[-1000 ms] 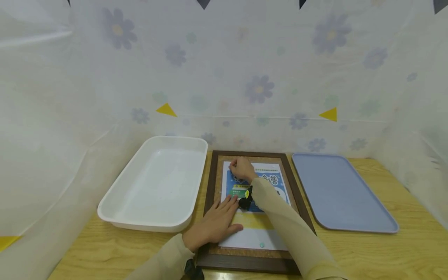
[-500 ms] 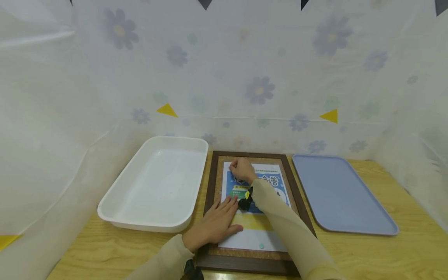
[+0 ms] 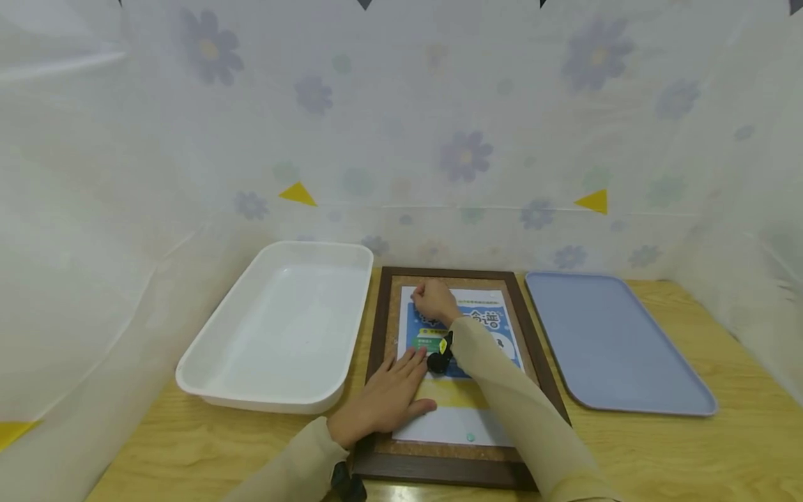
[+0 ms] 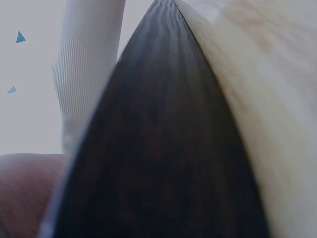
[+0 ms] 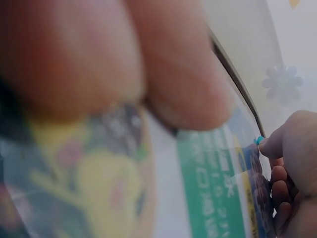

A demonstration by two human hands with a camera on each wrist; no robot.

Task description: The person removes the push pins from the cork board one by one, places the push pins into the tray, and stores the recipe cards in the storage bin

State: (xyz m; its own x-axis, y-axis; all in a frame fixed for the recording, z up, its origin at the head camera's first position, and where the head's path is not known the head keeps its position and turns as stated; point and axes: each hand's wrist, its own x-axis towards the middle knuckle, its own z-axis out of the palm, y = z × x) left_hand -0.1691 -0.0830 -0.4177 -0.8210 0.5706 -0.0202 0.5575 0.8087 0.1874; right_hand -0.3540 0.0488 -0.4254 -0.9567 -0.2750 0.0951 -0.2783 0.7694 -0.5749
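Right hand (image 3: 436, 302) pinching pin (image 5: 259, 140), left hand (image 3: 390, 396) flat on poster (image 3: 461, 394)

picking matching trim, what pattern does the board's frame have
Dark, wavy wood grain on the frame, clearest in left wrist view.

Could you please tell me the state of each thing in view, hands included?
Framed board: lying flat, face up
Printed sheet: flat on the board, partly hidden
Left hand: fingers extended, resting on the sheet
Upper teal pin: depth unclear
Right hand: fingers curled, gripping at the upper teal pin
Lower teal pin: near the sheet's bottom edge, depth unclear
White basin: upright, uncovered
Blue tray: flat, face up
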